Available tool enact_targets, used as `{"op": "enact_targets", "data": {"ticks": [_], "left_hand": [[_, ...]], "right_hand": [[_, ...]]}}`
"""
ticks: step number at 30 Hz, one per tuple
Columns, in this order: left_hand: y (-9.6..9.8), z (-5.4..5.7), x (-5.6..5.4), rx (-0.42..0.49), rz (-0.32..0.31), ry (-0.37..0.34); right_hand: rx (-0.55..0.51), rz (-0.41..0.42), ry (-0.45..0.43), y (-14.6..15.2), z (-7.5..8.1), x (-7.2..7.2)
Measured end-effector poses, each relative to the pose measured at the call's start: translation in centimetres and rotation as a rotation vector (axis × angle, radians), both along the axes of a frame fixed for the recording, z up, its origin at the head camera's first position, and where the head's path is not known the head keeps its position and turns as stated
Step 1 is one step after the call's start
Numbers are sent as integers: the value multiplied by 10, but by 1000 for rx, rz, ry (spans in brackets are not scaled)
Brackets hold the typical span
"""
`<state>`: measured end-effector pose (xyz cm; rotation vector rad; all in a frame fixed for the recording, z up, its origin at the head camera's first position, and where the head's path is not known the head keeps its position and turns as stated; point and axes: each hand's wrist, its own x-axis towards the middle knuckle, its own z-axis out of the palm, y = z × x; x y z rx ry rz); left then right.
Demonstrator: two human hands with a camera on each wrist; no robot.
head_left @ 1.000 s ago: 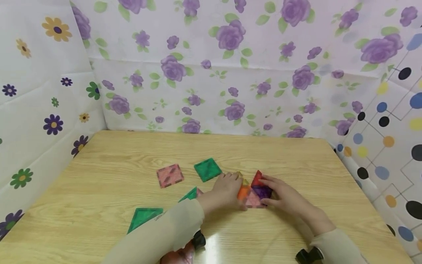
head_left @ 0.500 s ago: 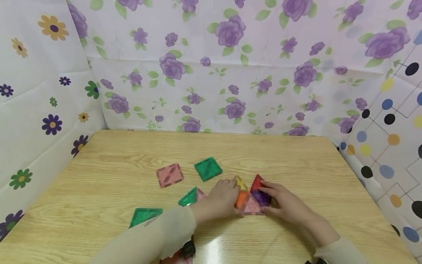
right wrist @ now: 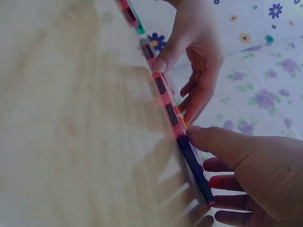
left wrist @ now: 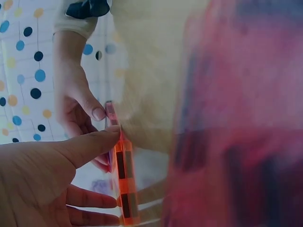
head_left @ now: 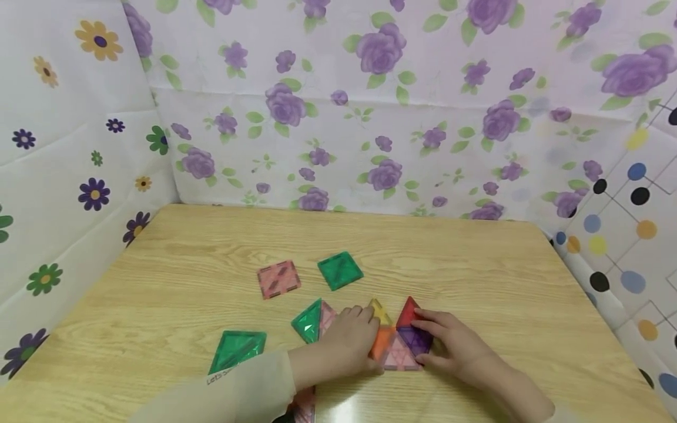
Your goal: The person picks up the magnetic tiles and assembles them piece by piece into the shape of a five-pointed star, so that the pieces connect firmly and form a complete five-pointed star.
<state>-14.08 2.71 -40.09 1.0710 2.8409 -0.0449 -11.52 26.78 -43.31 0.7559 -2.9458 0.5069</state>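
Note:
A flat fan of joined translucent magnetic tiles lies on the table in the head view: a yellow triangle (head_left: 382, 315), an orange triangle (head_left: 383, 342), a pink triangle (head_left: 401, 356), a purple triangle (head_left: 415, 341) and a red triangle (head_left: 406, 314). My left hand (head_left: 346, 341) grips the left side, thumb near the orange tile's lower corner and fingers along its outer edge. On the other side, my right hand (head_left: 462, 352) holds the purple tile, its thumb by the pink corner and a finger up at the red one. The right wrist view shows the purple tile's dark edge (right wrist: 195, 170) between thumb and fingers.
Behind the fan lie a pink square tile (head_left: 278, 279) and a green square tile (head_left: 340, 270). A green tile (head_left: 308, 322) touches a pink piece (head_left: 327, 315) partly behind my left hand. Another green tile (head_left: 238, 348) and a reddish tile (head_left: 305, 405) lie by my left sleeve.
Both hands have drawn the joined tiles nearer to me across the table, leaving more of the yellow and red triangles showing. The loose tiles stay in place; the head view has shifted slightly.

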Motion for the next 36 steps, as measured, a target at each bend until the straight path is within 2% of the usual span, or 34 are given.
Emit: {"op": "enact_targets", "data": {"ticks": [3,11,15,19,26,29,36], "left_hand": [[-7,-2,8,10,-18,14],[-24,-3,27,54,-24,-5],[-33,-4,36,84,-35,-27],[-44,-5,45,109,-36,-95],[-52,-11,52,192,-19,-187],[-52,-17,54,225,-15,-148],[-51,-30,58,254,-51,124]], "right_hand": [[-3,17,44,-3,-3,7],[-43,55,120,-9,-8,21],[-49,47,88,-14,-7,28],[-35,31,50,-18,-4,34],[-27,-23,-8,-24,-2,43],[-35,-40,13,-25,-3,45],[5,-4,44,-26,-5,45]]}}
